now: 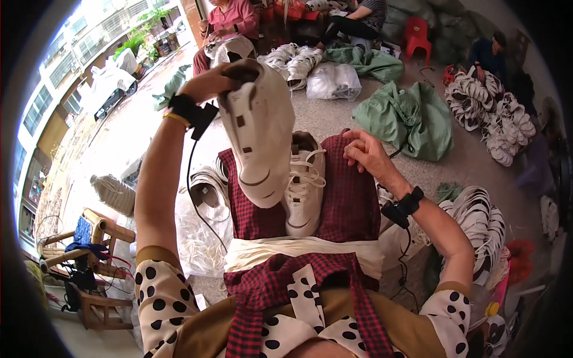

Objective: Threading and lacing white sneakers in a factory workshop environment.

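Note:
My left hand (209,86) is raised at the upper left, closed on the collar of a white shoe upper (259,137). That upper hangs toe down over my lap, with small dark patches along its side and no laces visible in it. Below and partly behind it, a second white shoe (301,209) with loosely looped laces rests between my thighs, toe toward me. My right hand (367,156) hovers to the right of this laced shoe, above my right thigh. Its fingers are loosely bent and apart, and nothing shows in them.
Stacked white shoe uppers (477,221) stand at the right. More uppers lie in a heap (492,113) farther off. Green sacks (409,119) and a clear plastic bag (334,82) lie ahead. A bamboo chair (89,250) stands left. Other people sit beyond, near a red stool (418,39).

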`<state>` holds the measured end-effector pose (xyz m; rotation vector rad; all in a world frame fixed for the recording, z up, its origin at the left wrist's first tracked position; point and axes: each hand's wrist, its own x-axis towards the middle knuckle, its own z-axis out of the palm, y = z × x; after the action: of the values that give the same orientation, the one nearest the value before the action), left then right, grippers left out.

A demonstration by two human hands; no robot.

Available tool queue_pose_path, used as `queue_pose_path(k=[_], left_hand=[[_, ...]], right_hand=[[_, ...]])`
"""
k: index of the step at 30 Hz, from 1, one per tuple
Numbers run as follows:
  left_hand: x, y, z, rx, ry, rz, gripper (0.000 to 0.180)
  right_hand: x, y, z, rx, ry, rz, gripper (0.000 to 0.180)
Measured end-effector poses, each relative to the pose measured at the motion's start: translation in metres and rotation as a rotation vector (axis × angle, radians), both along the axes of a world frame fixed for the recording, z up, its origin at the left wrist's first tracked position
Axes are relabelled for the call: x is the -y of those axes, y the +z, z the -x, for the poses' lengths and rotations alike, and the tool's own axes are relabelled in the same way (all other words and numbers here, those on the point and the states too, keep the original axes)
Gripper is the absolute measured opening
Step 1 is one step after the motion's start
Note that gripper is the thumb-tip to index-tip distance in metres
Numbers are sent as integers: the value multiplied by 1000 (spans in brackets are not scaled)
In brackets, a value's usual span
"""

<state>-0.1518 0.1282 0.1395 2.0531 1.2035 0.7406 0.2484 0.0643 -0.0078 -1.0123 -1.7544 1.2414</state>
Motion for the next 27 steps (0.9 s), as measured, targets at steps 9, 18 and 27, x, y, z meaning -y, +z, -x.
queue_pose_path(k=[9,18,27], left_hand=[[-50,-113,-104,-571,-287,-160,43],[3,-105,-98,-457,-210,-97,46],[18,-137,-83,-436,115,-492,45]], right_hand=[[1,-4,1,107,64,-103,44],[5,37,39,383,230,-403,61],[-6,24,53,536,208,-580,59]])
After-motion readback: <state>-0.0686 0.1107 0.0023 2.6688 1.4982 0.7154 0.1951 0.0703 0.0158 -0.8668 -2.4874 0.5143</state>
